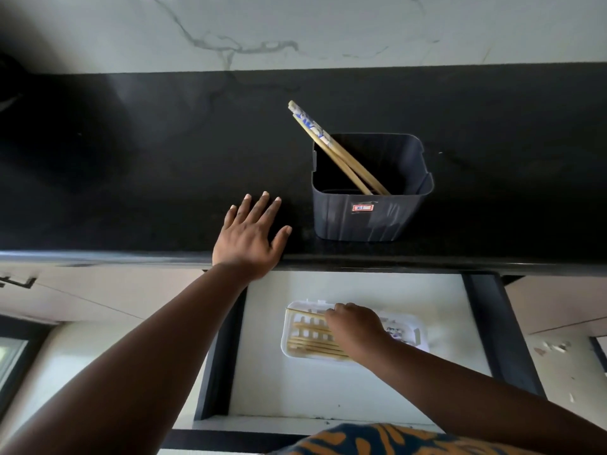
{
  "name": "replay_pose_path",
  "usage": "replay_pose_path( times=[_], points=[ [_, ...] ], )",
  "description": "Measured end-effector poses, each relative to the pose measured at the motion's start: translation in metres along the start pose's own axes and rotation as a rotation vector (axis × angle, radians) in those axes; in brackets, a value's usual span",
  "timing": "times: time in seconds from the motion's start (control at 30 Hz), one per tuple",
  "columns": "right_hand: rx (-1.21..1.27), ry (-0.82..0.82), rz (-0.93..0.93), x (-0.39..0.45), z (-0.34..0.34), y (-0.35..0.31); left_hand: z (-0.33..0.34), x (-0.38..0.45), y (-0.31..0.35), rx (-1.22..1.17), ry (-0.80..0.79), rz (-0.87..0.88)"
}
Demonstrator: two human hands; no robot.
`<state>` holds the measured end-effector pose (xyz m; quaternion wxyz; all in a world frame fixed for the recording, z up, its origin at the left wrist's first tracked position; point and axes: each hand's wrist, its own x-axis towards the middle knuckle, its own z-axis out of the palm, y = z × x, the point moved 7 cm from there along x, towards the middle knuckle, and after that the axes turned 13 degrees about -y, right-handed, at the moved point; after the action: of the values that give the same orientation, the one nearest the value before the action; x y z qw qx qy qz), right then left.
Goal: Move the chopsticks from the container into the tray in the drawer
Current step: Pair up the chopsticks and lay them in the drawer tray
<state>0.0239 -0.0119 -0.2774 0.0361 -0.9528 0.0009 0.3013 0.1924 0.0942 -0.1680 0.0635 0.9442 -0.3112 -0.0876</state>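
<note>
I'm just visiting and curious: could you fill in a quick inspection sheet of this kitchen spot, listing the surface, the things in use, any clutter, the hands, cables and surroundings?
Surface: black countertop, glossy, above an open drawer with a pale floor.
Job's things: dark container on the countertop, with a few chopsticks leaning out of it; white tray in the drawer with several chopsticks lying flat.
Clutter: nothing seen.
Hands: left hand flat on the countertop edge, fingers spread; right hand over the tray, fingers on the chopsticks there, grip unclear.
Cables: nothing seen.
Surroundings: marbled white wall behind; pale cabinet fronts either side.
</note>
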Motion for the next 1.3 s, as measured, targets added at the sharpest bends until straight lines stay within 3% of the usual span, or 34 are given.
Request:
replay_pose_path(
  times=[0.37, 0.73, 1.0, 1.17, 1.3],
  points=[
    [-0.002, -0.113, 0.126, -0.001, 0.011, 0.013, 0.002, 0.000, -0.001, -0.005, 0.009, 0.011],
    [-0.088, -0.034, -0.014, 0.004, 0.018, 0.006, 0.000, -0.001, 0.000, -0.007, 0.003, 0.010],
    [-0.019, -0.038, 0.120, -0.007, 0.015, 0.014, 0.000, -0.001, 0.000, -0.012, 0.003, 0.020],
    [0.136, -0.172, 0.143, -0.036, -0.016, 0.021, 0.000, -0.001, 0.000, -0.016, -0.004, 0.030],
    [0.497, -0.251, -0.038, -0.082, -0.108, 0.011, 0.000, -0.001, 0.001, -0.017, -0.001, 0.035]
  ],
)
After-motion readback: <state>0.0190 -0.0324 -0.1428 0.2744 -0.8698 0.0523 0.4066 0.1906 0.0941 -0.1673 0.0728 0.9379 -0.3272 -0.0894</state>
